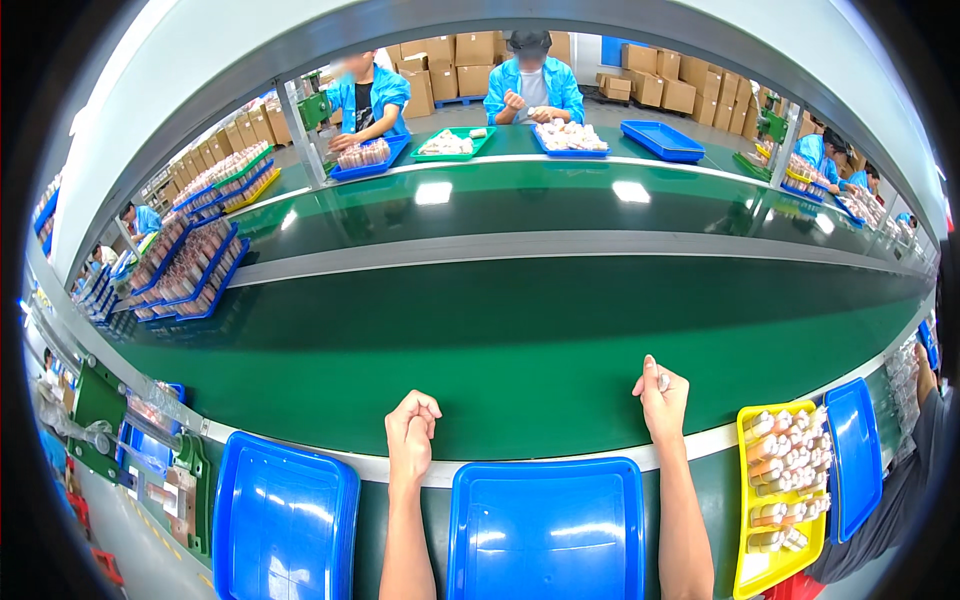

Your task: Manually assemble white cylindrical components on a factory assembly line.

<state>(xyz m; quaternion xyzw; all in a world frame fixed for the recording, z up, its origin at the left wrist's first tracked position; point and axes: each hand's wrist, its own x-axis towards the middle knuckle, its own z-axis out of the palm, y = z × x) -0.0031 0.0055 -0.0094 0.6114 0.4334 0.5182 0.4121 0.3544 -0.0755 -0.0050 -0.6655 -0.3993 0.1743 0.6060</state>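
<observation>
My left hand (412,425) is closed in a loose fist above the near edge of the green conveyor belt (520,340), and nothing shows in it. My right hand (662,400), also closed, is raised over the belt with its thumb side up. A small pale spot shows at its fingers; I cannot make out what it is. Between my forearms lies a blue tray (545,530) with a bare bottom. Left of it sits another blue tray (285,520). To the right, a yellow tray (757,570) carries several small capped bottles (785,455) with orange-pink and whitish parts.
Another blue tray (853,460) stands beside the yellow one, near a person's sleeve (900,490). Stacked trays of bottles (195,265) stand at far left. A metal rail (540,248) crosses behind the belt. Across it, people in blue jackets (535,90) work at filled trays.
</observation>
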